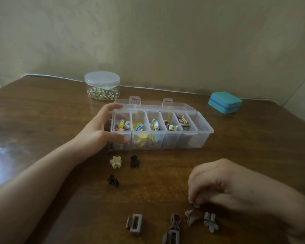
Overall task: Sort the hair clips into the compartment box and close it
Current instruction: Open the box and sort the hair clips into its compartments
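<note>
A clear compartment box [183, 141] stands mid-table with its lid [151, 103] folded open behind it. Five of its compartments hold small coloured clips; the rightmost looks empty. My left hand [99, 131] grips the box's left end, thumb on the front wall and fingers at the back corner. Loose on the table lie a cream flower clip [115, 162], two dark claw clips [134, 161] [113, 181] and several grey clips [134, 224] along the near edge. My right hand [218, 184] hovers with bunched fingertips just over one grey clip [192, 217]; contact is unclear.
A round clear jar [102, 86] with a lid, full of small trinkets, stands behind the box at the left. A closed teal case [224, 102] sits at the back right. The brown wooden table [42, 111] meets a wall at the back.
</note>
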